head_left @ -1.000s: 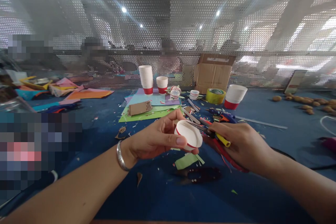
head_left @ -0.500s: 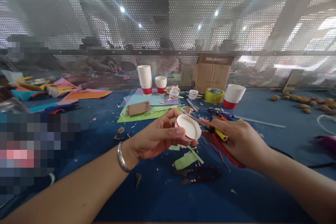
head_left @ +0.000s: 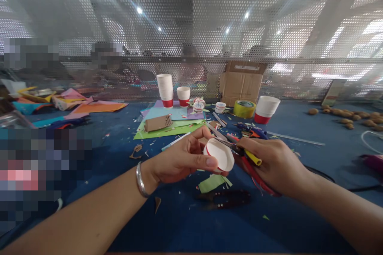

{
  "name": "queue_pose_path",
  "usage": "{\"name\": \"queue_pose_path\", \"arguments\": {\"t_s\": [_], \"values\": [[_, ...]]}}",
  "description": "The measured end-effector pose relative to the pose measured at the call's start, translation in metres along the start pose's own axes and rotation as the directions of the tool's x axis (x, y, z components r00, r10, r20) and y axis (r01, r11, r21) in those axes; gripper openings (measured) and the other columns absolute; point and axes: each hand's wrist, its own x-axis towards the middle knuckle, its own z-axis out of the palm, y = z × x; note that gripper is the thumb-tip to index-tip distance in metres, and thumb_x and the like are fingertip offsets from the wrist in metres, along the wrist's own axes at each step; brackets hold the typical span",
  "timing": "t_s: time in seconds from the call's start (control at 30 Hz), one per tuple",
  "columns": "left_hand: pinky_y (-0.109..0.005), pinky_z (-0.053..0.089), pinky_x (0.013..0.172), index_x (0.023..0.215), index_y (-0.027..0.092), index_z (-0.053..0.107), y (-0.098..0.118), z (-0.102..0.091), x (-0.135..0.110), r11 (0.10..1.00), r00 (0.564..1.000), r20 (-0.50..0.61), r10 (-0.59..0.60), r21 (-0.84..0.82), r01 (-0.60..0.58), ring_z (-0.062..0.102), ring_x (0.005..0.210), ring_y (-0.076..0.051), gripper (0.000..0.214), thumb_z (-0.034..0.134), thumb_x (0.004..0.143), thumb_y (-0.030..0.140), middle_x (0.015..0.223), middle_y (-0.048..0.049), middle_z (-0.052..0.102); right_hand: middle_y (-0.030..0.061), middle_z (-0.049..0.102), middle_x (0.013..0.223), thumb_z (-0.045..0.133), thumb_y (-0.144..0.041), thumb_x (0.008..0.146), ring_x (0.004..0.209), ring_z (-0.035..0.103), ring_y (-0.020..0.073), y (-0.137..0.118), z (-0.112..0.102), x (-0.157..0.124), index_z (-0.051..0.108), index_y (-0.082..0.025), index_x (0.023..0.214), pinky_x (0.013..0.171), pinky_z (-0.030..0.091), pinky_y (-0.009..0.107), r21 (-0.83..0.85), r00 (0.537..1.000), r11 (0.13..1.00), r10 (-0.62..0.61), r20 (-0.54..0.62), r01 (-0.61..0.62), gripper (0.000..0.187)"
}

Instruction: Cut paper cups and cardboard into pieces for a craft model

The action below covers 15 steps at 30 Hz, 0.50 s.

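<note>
A shallow white cup piece (head_left: 222, 154) is pinched in the left hand (head_left: 184, 155); red-handled scissors (head_left: 250, 169) are gripped in the right hand (head_left: 273, 163). The piece has been lowered slightly, its rim apparently kept at the blades for cutting. Beyond, paper cups (head_left: 164, 87) are stacked.

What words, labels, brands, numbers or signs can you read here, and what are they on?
None can be read.
Cardboard box: printing on its flap, too blurred.
Small white round pieces: marks, too small to make out.
Shallow paper cup in the left hand: no writing visible.
</note>
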Motion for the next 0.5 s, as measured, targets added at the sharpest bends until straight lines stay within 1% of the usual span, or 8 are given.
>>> {"name": "queue_pose_path", "arguments": {"t_s": [0.1, 0.17, 0.37, 0.5], "values": [[-0.029, 0.060, 0.080, 0.097, 0.019, 0.052, -0.0022, 0.0000, 0.0008, 1.000, 1.000, 0.018, 0.008, -0.017, -0.007, 0.072, 0.083, -0.014, 0.031, 0.078, 0.080, 0.012, 0.087, -0.0006, 0.071, 0.0060, 0.071, 0.071, 0.048, -0.019, 0.094, 0.058, 0.065, 0.0179, 0.0006, 0.0003, -0.0008, 0.067, -0.015, 0.094, 0.054, 0.042, 0.027, 0.014, 1.000, 1.000, 0.003, 0.019, -0.003, 0.019], [-0.030, 0.060, 0.081, 0.098, 0.018, 0.053, -0.0022, -0.0004, 0.0011, 1.000, 0.999, 0.032, 0.009, -0.028, -0.008, 0.072, 0.084, -0.014, 0.030, 0.077, 0.080, 0.011, 0.088, -0.0012, 0.072, 0.0063, 0.072, 0.071, 0.046, -0.017, 0.093, 0.058, 0.066, 0.0183, 0.0013, 0.0008, -0.0013, 0.067, -0.015, 0.095, 0.054, 0.042, 0.027, 0.014, 1.000, 1.000, -0.002, 0.018, 0.002, 0.020], [-0.035, 0.061, 0.084, 0.099, 0.018, 0.056, 0.0010, -0.0035, 0.0000, 0.999, 0.999, 0.042, -0.003, -0.036, 0.004, 0.072, 0.087, -0.016, 0.028, 0.078, 0.081, 0.015, 0.090, -0.0029, 0.072, 0.0058, 0.072, 0.069, 0.046, -0.020, 0.094, 0.060, 0.066, 0.0170, 0.0012, 0.0006, -0.0008, 0.065, -0.020, 0.089, 0.055, 0.043, 0.025, -0.002, 1.000, 1.000, 0.006, -0.005, -0.006, 0.020], [-0.033, 0.061, 0.082, 0.102, 0.018, 0.056, -0.0009, -0.0037, 0.0001, 0.999, 0.999, 0.038, -0.036, -0.027, 0.037, 0.073, 0.088, -0.017, 0.029, 0.078, 0.083, 0.020, 0.095, -0.0059, 0.073, 0.0043, 0.070, 0.064, 0.045, -0.023, 0.097, 0.053, 0.062, 0.0152, 0.0002, 0.0000, -0.0002, 0.063, -0.019, 0.083, 0.052, 0.041, 0.024, 0.000, 1.000, 1.000, -0.021, 0.009, 0.021, 0.023]]}}
